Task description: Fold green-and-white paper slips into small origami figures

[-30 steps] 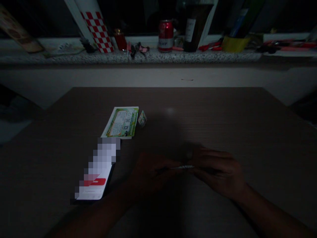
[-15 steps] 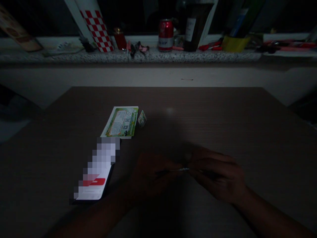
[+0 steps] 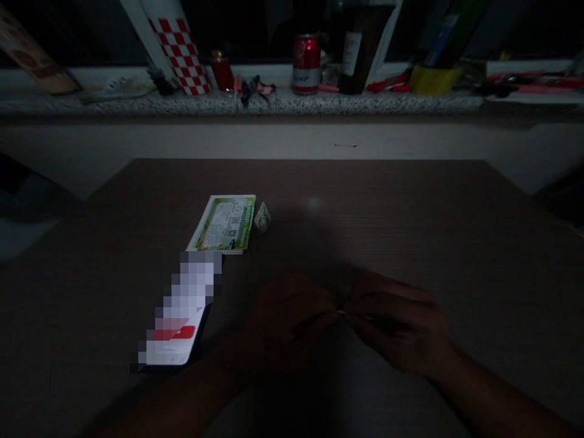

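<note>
In dim light, my left hand (image 3: 292,322) and my right hand (image 3: 399,322) meet fingertip to fingertip low over the table. Both are closed in a pinch on a small thin pale piece (image 3: 341,312), perhaps paper. Only a bright sliver of it shows between the fingers; its shape and kind are hidden. Left of my hands lies a phone (image 3: 180,350) with a lit screen, partly pixelated. Just beyond it is a green-and-white printed booklet or pad (image 3: 223,225). A small folded printed piece (image 3: 262,219) stands beside that pad's right edge.
The brown wood-grain table (image 3: 410,207) reaches to a pale wall. Above it, a speckled stone sill (image 3: 274,104) carries a red can (image 3: 305,64), a red-and-white checked tube (image 3: 180,55), a dark tube with a white label (image 3: 353,52) and a yellow holder (image 3: 433,79).
My left fingers have shifted slightly towards the right hand and turned over the thin piece, so less of it shows. My right hand stays nearly in place.
</note>
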